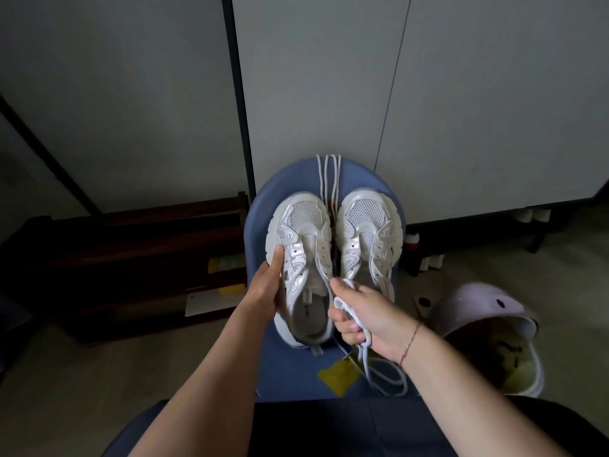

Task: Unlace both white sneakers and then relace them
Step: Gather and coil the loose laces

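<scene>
Head view: looks down on a blue stool point(263, 206) that carries both shoes
Left sneaker point(303, 245): left half of the stool seat, toe toward the stool's far edge, touching its mate at the toe
Right sneaker point(365, 232): right half of the seat, toe the same way, no lace showing in its eyelets
Left hand point(267, 285): clamped on the left sneaker's outer side, thumb up along the sole edge
Right hand point(369, 318): fingers curled tight round a bunched white lace point(344, 308); one strand runs up to the left sneaker's eyelets, loops trail onto the stool's near edge
Loose lace point(329, 179): folded in straight strands at the stool's far edge, running back between the two toes
Thread point(410, 341): red, round the right wrist
Yellow patch point(339, 374): on the seat, near the stool's front
Panels point(329, 77): tall grey, behind the stool
Shelf point(131, 245): dark wood, low, left of the stool
Pink shell point(487, 311): round and hollow, right of the stool on the floor; helmet or tub, I cannot tell
Bottles point(412, 242): small, right of the stool, under the panels
Floor point(49, 374): pale, dimly lit, around the stool
</scene>
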### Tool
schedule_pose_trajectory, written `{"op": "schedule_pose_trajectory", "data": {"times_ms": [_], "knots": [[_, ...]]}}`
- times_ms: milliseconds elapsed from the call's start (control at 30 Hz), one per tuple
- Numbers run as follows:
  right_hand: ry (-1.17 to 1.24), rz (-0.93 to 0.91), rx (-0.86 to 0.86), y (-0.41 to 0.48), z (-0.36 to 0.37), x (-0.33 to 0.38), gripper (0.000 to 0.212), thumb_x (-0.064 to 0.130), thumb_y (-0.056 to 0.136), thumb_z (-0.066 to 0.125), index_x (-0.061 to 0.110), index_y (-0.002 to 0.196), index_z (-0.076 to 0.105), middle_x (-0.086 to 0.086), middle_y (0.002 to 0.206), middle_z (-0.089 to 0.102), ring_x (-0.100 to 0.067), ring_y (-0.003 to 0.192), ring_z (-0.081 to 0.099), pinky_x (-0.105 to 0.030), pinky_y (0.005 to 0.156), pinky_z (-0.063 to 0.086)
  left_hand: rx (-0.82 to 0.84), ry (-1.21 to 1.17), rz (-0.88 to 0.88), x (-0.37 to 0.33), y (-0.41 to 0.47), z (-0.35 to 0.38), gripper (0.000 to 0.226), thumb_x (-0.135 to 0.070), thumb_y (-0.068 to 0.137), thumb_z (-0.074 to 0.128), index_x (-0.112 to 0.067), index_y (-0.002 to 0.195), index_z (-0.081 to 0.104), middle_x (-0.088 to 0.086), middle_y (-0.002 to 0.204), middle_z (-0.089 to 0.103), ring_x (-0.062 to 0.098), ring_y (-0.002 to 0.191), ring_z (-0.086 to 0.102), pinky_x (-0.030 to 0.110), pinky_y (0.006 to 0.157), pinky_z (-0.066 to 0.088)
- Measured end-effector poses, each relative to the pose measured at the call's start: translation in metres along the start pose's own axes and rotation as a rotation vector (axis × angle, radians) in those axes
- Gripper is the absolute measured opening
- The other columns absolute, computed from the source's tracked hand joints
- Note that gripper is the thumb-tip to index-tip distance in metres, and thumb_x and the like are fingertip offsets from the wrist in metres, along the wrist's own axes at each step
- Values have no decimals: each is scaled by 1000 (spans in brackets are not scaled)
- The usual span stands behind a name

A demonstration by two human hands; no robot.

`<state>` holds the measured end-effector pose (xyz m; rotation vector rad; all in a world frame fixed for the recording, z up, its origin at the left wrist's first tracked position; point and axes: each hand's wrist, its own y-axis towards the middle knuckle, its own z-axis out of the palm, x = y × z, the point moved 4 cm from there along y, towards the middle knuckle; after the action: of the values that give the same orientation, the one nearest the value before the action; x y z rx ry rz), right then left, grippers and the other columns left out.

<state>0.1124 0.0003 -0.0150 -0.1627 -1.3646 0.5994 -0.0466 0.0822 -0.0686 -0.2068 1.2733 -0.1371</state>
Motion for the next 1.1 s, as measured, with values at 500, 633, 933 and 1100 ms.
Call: {"op": "schedule_pose_trajectory", "data": {"times_ms": [500,633,933,1100], "knots": [[457,-200,76,-10,-25,35,31,35,85,51,7,92,58,6,50,34,-2,34,26,-14,31,18,-576,423,266,-48,-29,0,70,-66,83,49,-3,112,58,16,111,63,32,110,58,47,96,48],[585,-331,69,-21,-30,50,21,30,87,50,10,81,55,7,50,35,-2,34,28,-13,31,20,-153,343,506,-76,-74,68,40,-45,99,47,-9,108,63,-2,100,66,6,93,61,18,84,46],[616,-434,31,-38,-53,77,18,26,89,48,13,78,51,7,48,35,-2,33,28,-12,32,21,630,352,23,-10,-106,126,67,-68,87,34,-11,88,70,3,56,51,16,54,48,21,60,44],[263,-338,-23,-45,-70,65,25,31,77,59,9,88,57,5,56,42,0,34,28,-13,31,18,496,290,49,-25,-97,117,56,-63,84,46,-12,61,55,-3,48,23,10,45,19,20,46,21]]}}
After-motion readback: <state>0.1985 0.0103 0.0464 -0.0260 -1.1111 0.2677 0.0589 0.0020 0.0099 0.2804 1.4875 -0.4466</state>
